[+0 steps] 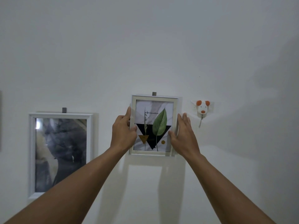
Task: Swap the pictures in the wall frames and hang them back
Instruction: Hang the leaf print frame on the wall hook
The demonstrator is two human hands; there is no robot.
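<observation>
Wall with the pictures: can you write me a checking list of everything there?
surface: white wall.
job's things: small frame with a leaf picture, just below a grey hook; big frame with a dark picture hangs left of it, lower.
clutter: dog-face hook, right of the small frame.
grips: left grip holds the small frame's left edge, thumb on the front; right grip lies straight-fingered along its right edge.
cables: nothing seen.
surroundings: a dark edge at far left, cannot tell what.

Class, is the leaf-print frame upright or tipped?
Upright: the leaf-print frame has vertical sides under the grey hook; left hand grips it, right hand touches its edge.
</observation>
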